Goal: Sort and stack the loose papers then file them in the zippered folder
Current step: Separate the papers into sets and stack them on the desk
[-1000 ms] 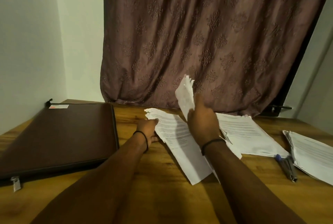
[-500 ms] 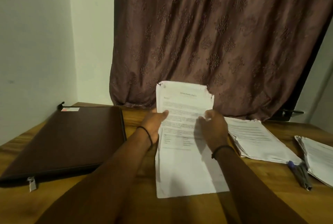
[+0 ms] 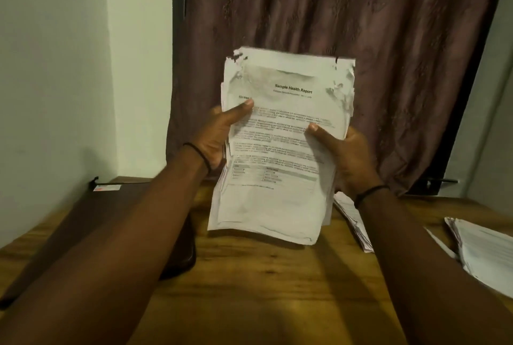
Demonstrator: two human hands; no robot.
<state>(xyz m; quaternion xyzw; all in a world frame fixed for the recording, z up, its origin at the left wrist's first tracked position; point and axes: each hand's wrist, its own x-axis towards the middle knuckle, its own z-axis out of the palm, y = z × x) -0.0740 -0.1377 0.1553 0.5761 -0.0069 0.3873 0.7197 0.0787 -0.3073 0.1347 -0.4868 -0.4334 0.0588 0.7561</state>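
left hand: clenched on the left edge of the sheaf, thumb on the front, fingers behind
right hand: grasping the right edge the same way, thumb lower than my left one
sheaf: upright between my palms, raised off the table, bottom edge hanging below my wrists
handling: light, floppy, I judge; loose sheets will fan or slip unless both edges stay pinched; best hold is mid-height on the long edges
fragile: top corners above my thumbs are torn and crumpled, so I keep off them
look: white printed pages, header "Sample Health Report", edges uneven
other stacks: two lie right of my right hand, on the table
folder: brown, flat, closed I think, below my left forearm
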